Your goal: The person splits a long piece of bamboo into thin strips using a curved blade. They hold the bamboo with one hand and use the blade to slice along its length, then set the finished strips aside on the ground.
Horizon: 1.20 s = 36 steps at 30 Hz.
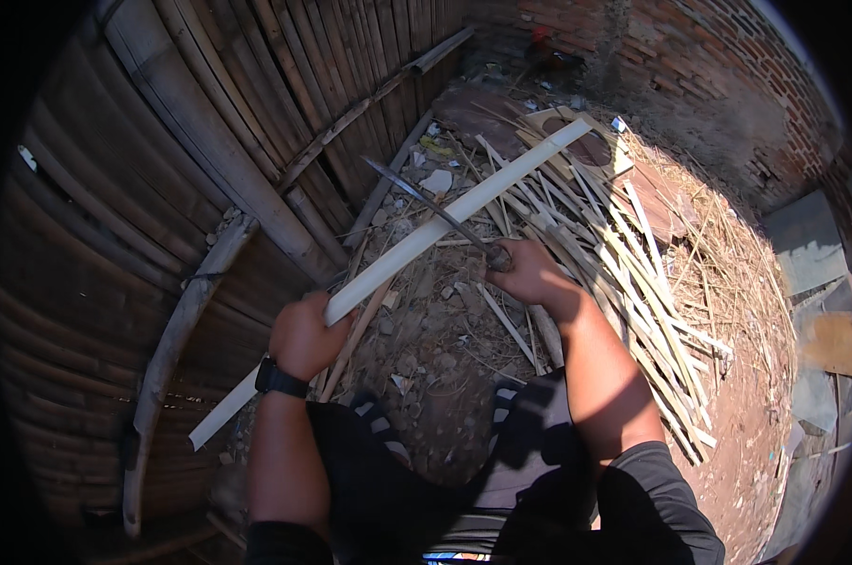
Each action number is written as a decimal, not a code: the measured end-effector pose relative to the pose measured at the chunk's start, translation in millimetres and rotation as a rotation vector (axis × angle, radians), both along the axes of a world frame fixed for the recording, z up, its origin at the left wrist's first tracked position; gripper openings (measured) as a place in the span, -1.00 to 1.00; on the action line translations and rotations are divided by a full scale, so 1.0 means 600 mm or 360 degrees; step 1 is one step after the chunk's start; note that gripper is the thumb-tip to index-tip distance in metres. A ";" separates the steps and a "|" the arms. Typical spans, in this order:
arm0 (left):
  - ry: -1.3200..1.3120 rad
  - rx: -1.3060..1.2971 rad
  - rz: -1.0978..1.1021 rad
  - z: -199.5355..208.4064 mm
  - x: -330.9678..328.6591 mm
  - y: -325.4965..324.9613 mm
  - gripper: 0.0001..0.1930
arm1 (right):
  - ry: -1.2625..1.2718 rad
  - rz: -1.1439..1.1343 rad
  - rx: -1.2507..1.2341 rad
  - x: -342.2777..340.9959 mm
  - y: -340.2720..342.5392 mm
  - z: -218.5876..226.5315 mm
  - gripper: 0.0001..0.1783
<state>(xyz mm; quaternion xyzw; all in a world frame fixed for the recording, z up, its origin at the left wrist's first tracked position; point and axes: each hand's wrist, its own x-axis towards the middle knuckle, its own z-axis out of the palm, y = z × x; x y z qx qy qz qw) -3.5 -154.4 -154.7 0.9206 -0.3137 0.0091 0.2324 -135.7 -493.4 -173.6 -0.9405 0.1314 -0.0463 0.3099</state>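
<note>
My left hand [305,339] is closed around a long, flat, pale bamboo strip [511,176]. The strip slants from the lower left, past my wrist, to the far right. In my right hand [533,273] is the handle of a long, thin-bladed knife [399,183], its tip pointing to the far left. The blade lies across the strip, beyond my left hand; I cannot tell whether its edge cuts into it. To the right of my right hand, a loose pile of split bamboo strips [647,325] lies on the ground.
A bamboo-slat wall [77,273] with a bent pole [176,348] stands close on the left. At the back is a brick wall [727,56], with a dim dark and red shape before it. Grey sheets [807,245] lean at the right. Dry straw and rubble litter the dirt ground.
</note>
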 end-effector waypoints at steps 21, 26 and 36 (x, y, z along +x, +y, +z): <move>0.0006 -0.0125 -0.0033 0.008 -0.001 0.007 -0.64 | 0.0016 -0.0264 0.0400 0.002 -0.049 -0.026 -0.46; -0.0059 -0.0117 0.0009 -0.003 0.004 0.008 -0.66 | -0.0122 -0.0044 0.0041 0.009 0.016 0.000 -0.51; -0.0044 -0.0064 0.0057 0.007 -0.002 0.004 -0.65 | -0.0017 -0.0321 0.0283 -0.001 -0.037 -0.011 -0.56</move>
